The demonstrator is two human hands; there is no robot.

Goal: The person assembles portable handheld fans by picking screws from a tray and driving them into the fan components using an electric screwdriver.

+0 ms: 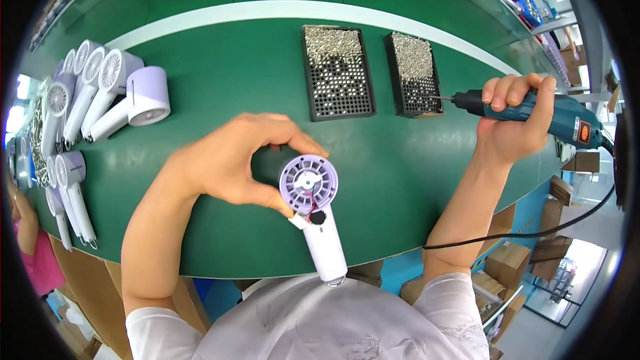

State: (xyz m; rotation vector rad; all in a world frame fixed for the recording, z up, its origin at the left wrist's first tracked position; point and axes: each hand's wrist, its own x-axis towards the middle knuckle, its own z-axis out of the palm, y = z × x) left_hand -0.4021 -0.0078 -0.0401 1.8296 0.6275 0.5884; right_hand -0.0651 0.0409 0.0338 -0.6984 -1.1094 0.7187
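Observation:
My left hand [233,160] grips the round head of a white and lilac handheld fan [325,243], thumb on one side and fingers on the other. The fan's head is uncovered, so its hub, slots and thin red and black wires show. Its handle points toward me. In my right hand [517,110] is a teal and black electric screwdriver [563,119], fingers wrapped round its body. The bit points left, its tip at the right edge of the smaller black screw tray [398,93]. Small silver screws fill part of that tray's holes and heap at its far end.
A larger black screw tray [370,103] lies left of the smaller one. Several white and lilac handheld fans [150,90] are piled at the left of the green table [220,240]. A black cable [533,233] runs from the screwdriver across my right forearm. Cardboard boxes [508,263] stand below right.

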